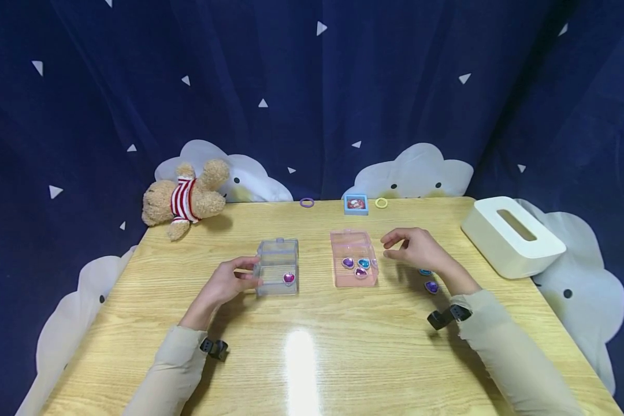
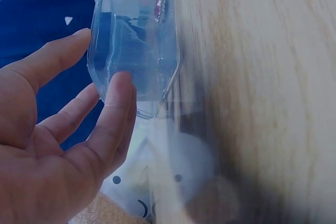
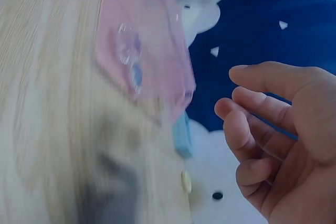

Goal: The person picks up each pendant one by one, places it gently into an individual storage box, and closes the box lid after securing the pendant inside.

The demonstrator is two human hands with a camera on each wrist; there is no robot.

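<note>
A clear bluish plastic box (image 1: 277, 286) stands on the table with its lid raised and a magenta gem (image 1: 289, 278) inside. My left hand (image 1: 233, 279) is at its left side, thumb and fingers spread and fingertips touching the wall; the left wrist view shows them against the box end. To the right is a pink see-through box (image 1: 347, 281), also lid up, containing a purple gem (image 1: 348, 263), a blue gem (image 1: 364, 263) and another magenta gem (image 1: 361, 272). My right hand (image 1: 413, 247) hovers right of this box, fingers loosely bent and holding nothing.
Under the right forearm lie a purple gem (image 1: 431, 286) and a partly hidden blue gem (image 1: 425, 271). Along the back are a purple ring (image 1: 307, 202), a small blue-framed box (image 1: 356, 204) and a yellow ring (image 1: 381, 203). A teddy bear (image 1: 186, 199) and white tissue box (image 1: 515, 237) flank them.
</note>
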